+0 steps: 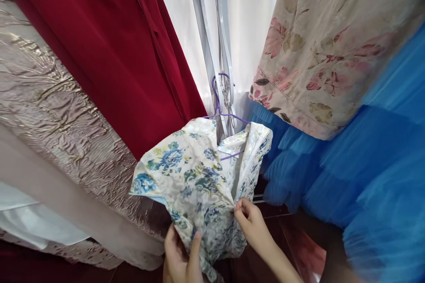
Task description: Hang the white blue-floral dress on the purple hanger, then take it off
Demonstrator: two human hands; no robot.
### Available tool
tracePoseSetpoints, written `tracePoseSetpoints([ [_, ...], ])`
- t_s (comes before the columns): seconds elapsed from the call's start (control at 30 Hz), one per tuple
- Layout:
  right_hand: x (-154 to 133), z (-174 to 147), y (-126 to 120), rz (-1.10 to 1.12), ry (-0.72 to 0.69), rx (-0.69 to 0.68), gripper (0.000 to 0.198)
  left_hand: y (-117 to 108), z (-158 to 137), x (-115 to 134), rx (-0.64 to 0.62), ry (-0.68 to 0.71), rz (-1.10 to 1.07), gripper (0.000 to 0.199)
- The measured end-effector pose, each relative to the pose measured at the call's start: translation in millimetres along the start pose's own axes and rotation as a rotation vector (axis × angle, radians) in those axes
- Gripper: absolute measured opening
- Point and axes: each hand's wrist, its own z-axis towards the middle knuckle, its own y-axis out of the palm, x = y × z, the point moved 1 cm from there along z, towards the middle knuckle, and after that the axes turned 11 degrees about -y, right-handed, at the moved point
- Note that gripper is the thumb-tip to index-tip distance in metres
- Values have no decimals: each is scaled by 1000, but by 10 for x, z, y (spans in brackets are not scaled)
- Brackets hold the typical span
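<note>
A white dress (195, 181) with blue flowers and green leaves hangs on a purple hanger (217, 108), its back opening parted at the neck. My right hand (250, 221) pinches the fabric at the lower end of that opening, thumb against the fingers. What lies inside the pinch is too small to make out apart from the cloth edge. Lower down, my left hand (182, 256) grips the dress by its left side, thumb in front and fingers partly behind the cloth. The bottom of the dress is partly hidden by my hands.
A red garment (109, 40) and a pinkish textured one (63, 101) hang at left. On the right hang a beige floral garment (308, 48) and blue tulle (332, 172). White straps (207, 31) drop before a white curtain (252, 4). Dark floor tiles (288, 230) lie below.
</note>
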Motion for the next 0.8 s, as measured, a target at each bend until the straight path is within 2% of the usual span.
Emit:
tracePoseSetpoints([
  [0.03, -4, -58, -33, 6, 16, 0, 27, -4, -2, 22, 80, 208, 47, 67],
  [0.07, -18, -120, -70, 13, 32, 5, 27, 9, -23, 49, 102, 407, 103, 61],
  [0.1, -44, -180, -109, 21, 48, 14, 28, 38, -62, 77, 58, 586, 164, 49],
  [0.17, -128, -287, -182, 37, 73, 22, 27, 145, -178, 128, -195, 834, 301, 27],
  [0.23, -241, -363, -243, 51, 86, 2, 24, 289, -322, 166, -490, 942, 379, 28],
  [0.3, -354, -410, -297, 61, 94, -29, 21, 437, -456, 196, -665, 943, 362, 35],
  [0.4, -473, -448, -380, 52, 99, -29, 20, 609, -594, 232, -764, 879, 278, 33],
  [0.53, -520, -469, -458, 111, 76, -25, 22, 688, -637, 274, -747, 833, 223, 31],
  [0.8, -451, -516, -464, 238, 38, -19, 16, 664, -499, 302, -720, 879, 201, 38],
])
